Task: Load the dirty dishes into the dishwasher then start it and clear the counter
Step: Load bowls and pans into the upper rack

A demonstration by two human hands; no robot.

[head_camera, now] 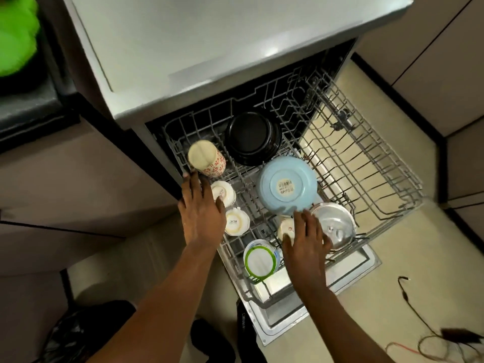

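Already the dishes are set upside down in the pulled-out rack (392, 179); the left hand (201, 213) is laid flat over a small white cup (222, 193); the right hand (306, 239), fingers spread, is seemingly rested on another cup (286, 227); if the rack is shoved, the steel pot (334, 225) could be knocked against the blue bowl (288, 186).

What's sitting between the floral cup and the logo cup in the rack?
A small white cup, upside down, partly under the left hand, seen in the head view.
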